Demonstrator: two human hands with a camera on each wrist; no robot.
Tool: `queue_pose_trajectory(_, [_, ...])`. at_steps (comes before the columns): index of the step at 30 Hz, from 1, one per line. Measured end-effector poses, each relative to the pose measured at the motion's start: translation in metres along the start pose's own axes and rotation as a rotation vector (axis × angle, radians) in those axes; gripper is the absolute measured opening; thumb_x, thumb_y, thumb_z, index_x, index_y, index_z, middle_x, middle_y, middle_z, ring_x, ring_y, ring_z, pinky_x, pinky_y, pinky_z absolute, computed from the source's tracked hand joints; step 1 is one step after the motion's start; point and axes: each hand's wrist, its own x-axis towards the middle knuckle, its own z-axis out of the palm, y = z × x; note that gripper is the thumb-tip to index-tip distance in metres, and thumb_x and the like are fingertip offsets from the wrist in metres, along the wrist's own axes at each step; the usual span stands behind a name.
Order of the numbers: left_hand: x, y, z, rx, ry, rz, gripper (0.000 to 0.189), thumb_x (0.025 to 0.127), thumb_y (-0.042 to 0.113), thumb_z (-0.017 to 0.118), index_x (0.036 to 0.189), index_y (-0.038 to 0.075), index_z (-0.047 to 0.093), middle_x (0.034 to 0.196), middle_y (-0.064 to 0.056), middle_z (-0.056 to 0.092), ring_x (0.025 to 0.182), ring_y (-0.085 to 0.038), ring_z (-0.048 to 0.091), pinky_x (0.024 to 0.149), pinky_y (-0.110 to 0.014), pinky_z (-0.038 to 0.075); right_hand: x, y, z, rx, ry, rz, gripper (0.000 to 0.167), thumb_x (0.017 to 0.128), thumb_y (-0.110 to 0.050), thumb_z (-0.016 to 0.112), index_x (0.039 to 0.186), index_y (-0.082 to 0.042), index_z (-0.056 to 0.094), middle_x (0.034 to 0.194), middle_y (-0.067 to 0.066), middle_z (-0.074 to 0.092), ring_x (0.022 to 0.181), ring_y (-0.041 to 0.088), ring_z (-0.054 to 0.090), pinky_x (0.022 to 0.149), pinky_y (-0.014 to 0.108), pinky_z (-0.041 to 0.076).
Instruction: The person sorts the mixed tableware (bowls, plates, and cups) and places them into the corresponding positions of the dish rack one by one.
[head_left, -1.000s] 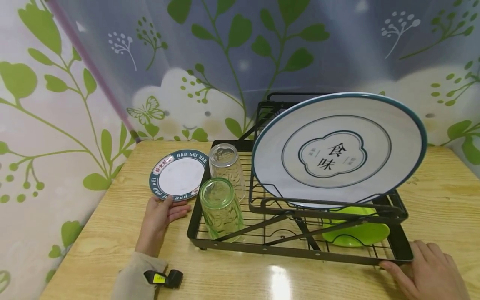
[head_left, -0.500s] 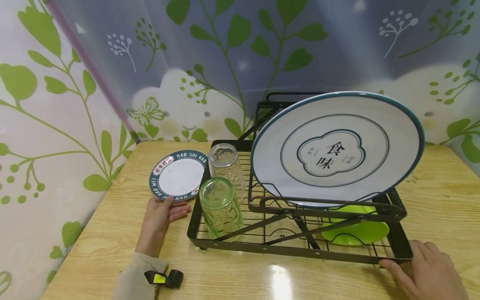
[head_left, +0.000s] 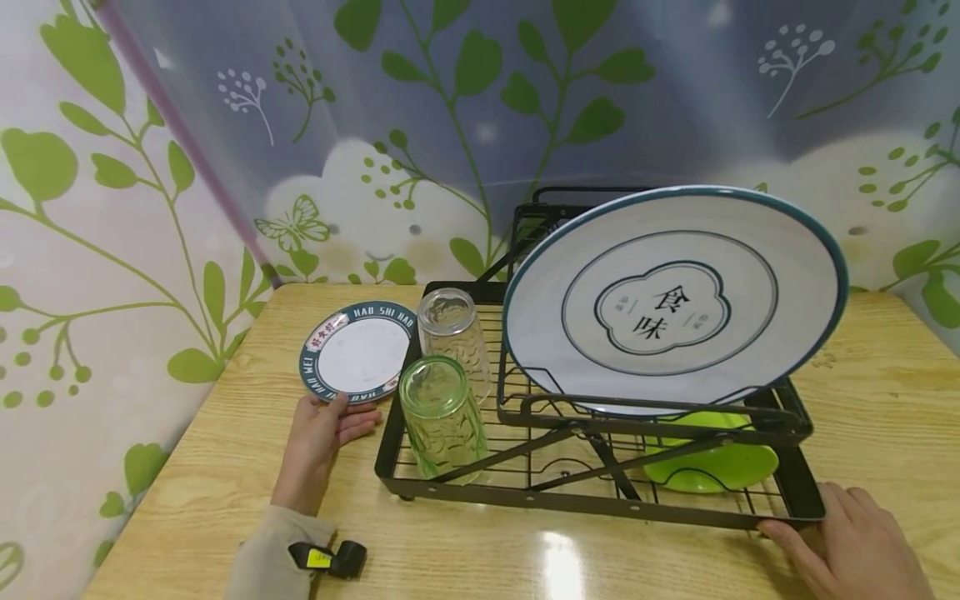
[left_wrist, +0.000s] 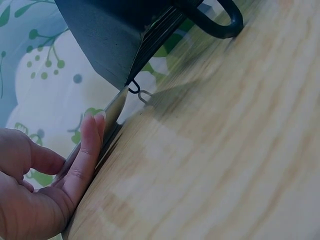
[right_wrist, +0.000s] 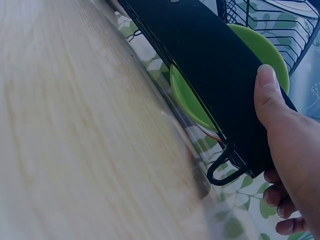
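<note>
A small white plate (head_left: 360,357) with a lettered teal rim lies left of the black dish rack (head_left: 540,499). My left hand (head_left: 318,429) pinches its near rim, thumb above and fingers beneath; the left wrist view shows the plate (left_wrist: 116,109) edge-on, close over the table and right by the rack's corner. At the rack's near right corner, my right hand (head_left: 862,542) grips the frame. In the right wrist view the thumb presses the black side wall (right_wrist: 210,75) while the other fingers curl behind it, partly hidden.
An upturned green glass (head_left: 442,425) and a clear glass (head_left: 450,329) stand in the rack's left end. A large white plate (head_left: 675,333) leans on the upper tier, above a lime-green dish (head_left: 712,468). A leaf-patterned wall covering (head_left: 420,167) rises behind the table.
</note>
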Motion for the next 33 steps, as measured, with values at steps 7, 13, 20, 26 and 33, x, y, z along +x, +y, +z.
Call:
queue_pose_trajectory(7, [0.0010,-0.0010,0.0019,-0.003,0.001,-0.002,0.029,0.106,0.010,0.031,0.128,-0.008,0.033,0.078,-0.007,0.071,0.071,-0.016,0.071,0.069,-0.028,0.057,-0.0010,-0.0009,-0.0005,0.005,-0.005,0.015,0.072,0.085,-0.059,0.062,0.092,0.012,0.056,0.071,0.011,0.053,0.065,0.026,0.048,0.060,0.048,0.045])
queue_pose_trajectory(13, [0.0018,-0.0020,0.0027,-0.007,0.004,0.001,0.025,0.105,0.009,0.032,0.124,-0.008,0.035,0.077,-0.007,0.071,0.070,-0.015,0.071,0.069,-0.028,0.057,-0.0010,-0.0001,-0.0003,0.010,-0.012,0.022,0.073,0.086,-0.059,0.062,0.094,0.014,0.056,0.072,0.013,0.055,0.067,0.028,0.050,0.062,0.050,0.046])
queue_pose_trajectory(20, [0.0014,-0.0004,0.0035,-0.026,0.058,-0.006,0.025,0.105,0.009,0.033,0.125,-0.003,0.027,0.076,-0.006,0.069,0.071,-0.014,0.070,0.073,-0.028,0.057,0.0008,0.0003,-0.0021,0.031,-0.075,0.040,0.072,0.088,-0.057,0.061,0.097,0.014,0.054,0.075,0.014,0.056,0.069,0.028,0.051,0.063,0.050,0.047])
queue_pose_trajectory(26, [-0.0008,-0.0007,0.0023,-0.059,0.117,-0.001,0.020,0.104,0.009,0.034,0.119,0.006,0.022,0.077,-0.004,0.066,0.073,-0.012,0.069,0.077,-0.029,0.056,0.0005,-0.0023,-0.0026,0.059,-0.072,0.037,0.068,0.088,-0.054,0.062,0.098,0.013,0.054,0.076,0.013,0.055,0.069,0.028,0.051,0.062,0.050,0.047])
queue_pose_trajectory(33, [0.0002,-0.0022,0.0017,-0.059,0.139,0.003,0.021,0.104,0.010,0.034,0.121,0.008,0.022,0.079,-0.002,0.064,0.073,-0.010,0.068,0.076,-0.028,0.056,-0.0031,-0.0022,0.0000,0.082,-0.007,0.025,0.064,0.086,-0.052,0.066,0.094,0.010,0.054,0.073,0.011,0.054,0.067,0.027,0.051,0.060,0.050,0.047])
